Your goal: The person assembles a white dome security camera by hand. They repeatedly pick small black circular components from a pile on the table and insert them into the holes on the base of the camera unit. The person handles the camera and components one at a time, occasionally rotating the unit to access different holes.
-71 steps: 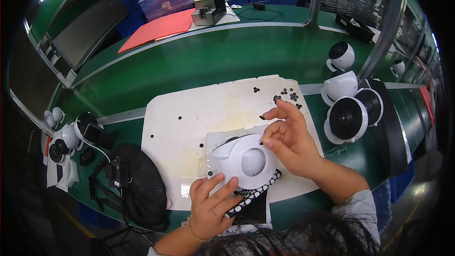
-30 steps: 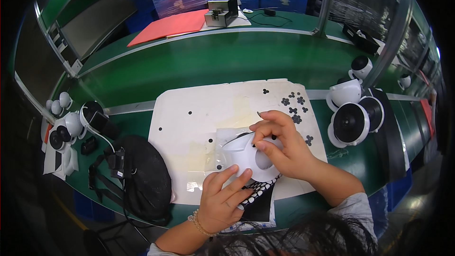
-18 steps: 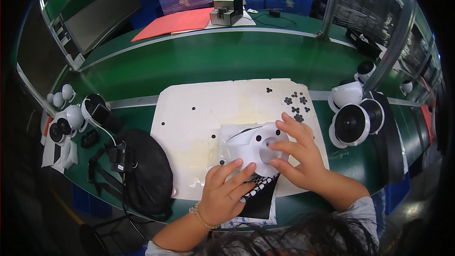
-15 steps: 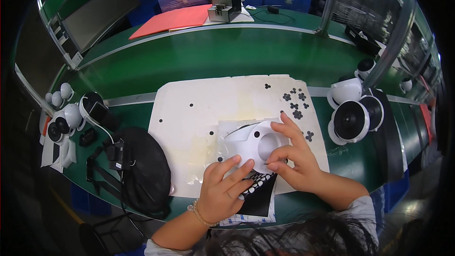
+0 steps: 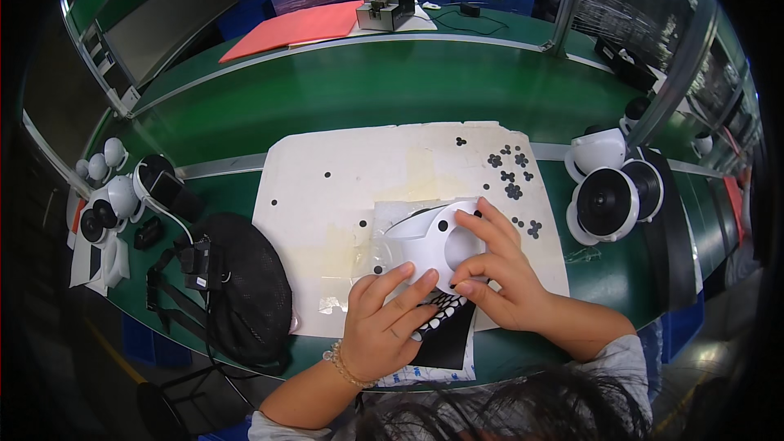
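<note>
A curved white plastic shell [image 5: 412,238] with a round opening lies tilted in front of me, over a clear plastic bag on the white board. Black dots mark its rim. My left hand [image 5: 384,310] grips the shell's near left edge, with two fingers stretched onto it. At the near side of the opening, my right hand [image 5: 502,278] pinches a small dark piece [image 5: 455,286] between thumb and index finger; it looks like a black round pad. The other right fingers curve over the shell's right side. Below my hands lies a sheet of black-and-white round pads [image 5: 441,314].
Loose black round pads [image 5: 513,191] lie on the white board [image 5: 306,261]. On the left are a black mesh bag [image 5: 249,278] and white camera-like units [image 5: 122,196]. More round white units [image 5: 603,204] stand at the right. A metal box [image 5: 386,6] sits at the back.
The shell has tipped slightly under my hands. My right fingertips have shifted a little left and down along the opening's rim, still pinched. My left hand stays nearly in place.
</note>
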The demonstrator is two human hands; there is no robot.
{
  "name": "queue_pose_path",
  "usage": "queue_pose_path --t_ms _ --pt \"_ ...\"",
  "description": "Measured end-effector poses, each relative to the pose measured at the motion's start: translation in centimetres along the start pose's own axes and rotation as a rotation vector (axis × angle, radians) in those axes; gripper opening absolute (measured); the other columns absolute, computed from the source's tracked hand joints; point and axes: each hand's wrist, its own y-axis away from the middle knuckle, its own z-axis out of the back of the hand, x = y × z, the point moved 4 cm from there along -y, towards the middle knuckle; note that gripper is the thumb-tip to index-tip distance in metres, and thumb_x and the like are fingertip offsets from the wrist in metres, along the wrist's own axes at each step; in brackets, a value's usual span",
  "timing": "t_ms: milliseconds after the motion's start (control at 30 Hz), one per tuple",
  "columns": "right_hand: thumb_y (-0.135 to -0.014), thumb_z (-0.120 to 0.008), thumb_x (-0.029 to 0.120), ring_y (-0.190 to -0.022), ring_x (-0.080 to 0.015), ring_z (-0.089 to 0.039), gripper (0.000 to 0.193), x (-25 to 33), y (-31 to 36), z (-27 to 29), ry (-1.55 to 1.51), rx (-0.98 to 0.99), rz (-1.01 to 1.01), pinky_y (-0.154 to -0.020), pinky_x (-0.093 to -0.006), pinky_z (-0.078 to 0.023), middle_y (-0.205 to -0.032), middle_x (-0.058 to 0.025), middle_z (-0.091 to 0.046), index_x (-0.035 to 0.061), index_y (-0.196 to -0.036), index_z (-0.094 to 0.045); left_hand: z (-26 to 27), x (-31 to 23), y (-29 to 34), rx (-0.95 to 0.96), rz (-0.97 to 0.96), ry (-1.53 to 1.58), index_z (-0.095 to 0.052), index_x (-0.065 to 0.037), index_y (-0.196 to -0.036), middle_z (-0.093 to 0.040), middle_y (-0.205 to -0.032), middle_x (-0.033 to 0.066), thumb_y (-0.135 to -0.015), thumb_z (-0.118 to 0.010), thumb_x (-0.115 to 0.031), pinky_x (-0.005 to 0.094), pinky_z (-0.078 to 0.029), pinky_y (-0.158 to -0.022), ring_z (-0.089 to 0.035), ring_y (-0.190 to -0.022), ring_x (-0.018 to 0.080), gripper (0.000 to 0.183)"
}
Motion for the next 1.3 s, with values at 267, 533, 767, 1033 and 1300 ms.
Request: queue_pose_path --t_ms 267,533,767,1033,1300 --pt "-0.074 -0.065 0.03 -0.122 -0.0313 -0.03 0.026 0.2 2.1 1.0 0.369 -0.153 0.134 -0.095 -0.0454 -0.021 -0.126 -0.0039 -0.046 0.0202 -0.098 -0.064 -0.1 -0.1 0.0 0.006 0.05 0.014 -0.063 -0.009 -0.08 -0.053 -0.123 0.0045 -0.059 -0.061 -0.008 0.0389 -0.035 -0.083 -0.044 -0.114 0.0246 0.021" --pt "-0.066 -0.071 0.019 -0.118 -0.0283 -0.035 0.016 1.1 2.3 -0.1 0.318 -0.154 0.343 -0.086 -0.0407 -0.029 -0.122 -0.0032 -0.049 0.0158 -0.077 -0.06 -0.5 -0.1 0.2 -0.031 0.054 -0.006 -0.063 -0.009 -0.079 -0.052 -0.123 0.0059 -0.06 -0.063 -0.01 0.0394 -0.033 -0.082 -0.044 -0.113 0.0259 0.02" --pt "-0.069 -0.069 0.016 -0.12 -0.0292 -0.033 0.014 0.9 2.7 -0.2 0.201 -0.097 0.255 -0.088 -0.0396 -0.029 -0.126 -0.0047 -0.046 0.0146 -0.077 -0.058 -0.6 -0.1 0.3 -0.026 0.07 0.003 -0.063 -0.01 -0.079 -0.053 -0.122 0.0067 -0.061 -0.064 -0.01 0.0399 -0.033 -0.083 -0.042 -0.115 0.0259 0.018" --pt "-0.085 -0.054 0.016 -0.129 -0.0381 -0.019 0.008 -2.2 1.7 2.1 -0.078 -0.018 -0.13 -0.103 -0.0464 -0.017 -0.135 -0.0143 -0.034 0.0086 -0.088 -0.054 -0.7 -0.2 0.5 -0.018 0.082 0.014 -0.063 -0.009 -0.078 -0.053 -0.122 0.0064 -0.06 -0.065 -0.011 0.0408 -0.033 -0.083 -0.042 -0.115 0.0258 0.018" --pt "-0.083 -0.056 0.014 -0.129 -0.038 -0.02 0.006 -2.2 1.8 2.0 -0.055 -0.02 -0.141 -0.102 -0.0464 -0.018 -0.135 -0.0143 -0.035 0.0085 -0.086 -0.055 -0.8 -0.1 0.5 -0.008 0.089 0.009 -0.063 -0.009 -0.079 -0.053 -0.122 0.0062 -0.059 -0.066 -0.011 0.0414 -0.033 -0.084 -0.043 -0.115 0.026 0.02"
